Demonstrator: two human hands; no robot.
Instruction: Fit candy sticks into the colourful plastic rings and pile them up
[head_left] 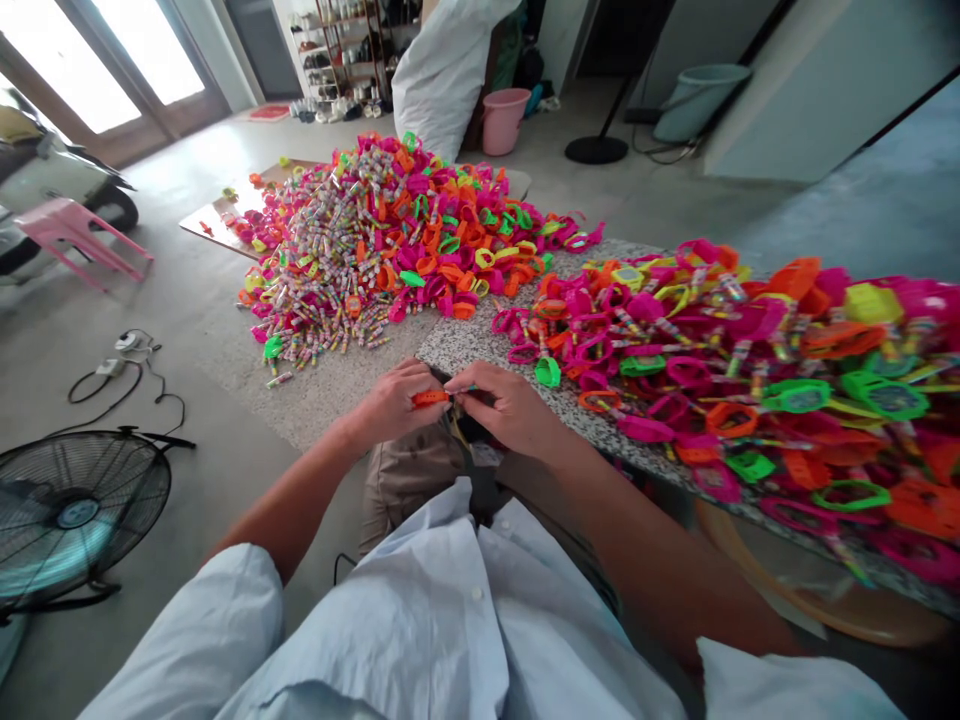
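My left hand (394, 402) and my right hand (506, 405) meet just in front of my lap, at the near corner of a speckled stone table (465, 345). Between their fingertips they pinch a small orange plastic piece (430, 398); a thin green-tipped part (463, 389) shows at my right fingers. On the table to my right lies a heap of pink, orange and green plastic toy bands (720, 360). A bigger heap of the same bands mixed with small candy rolls (390, 240) is spread on the floor ahead.
A black floor fan (71, 510) stands at my lower left, with cables and a plug (124, 350) beyond it. A pink stool (64, 230) and a scooter sit at far left. A pink bucket (504, 118), white sack (442, 70) and fan stand base (596, 150) lie behind the pile.
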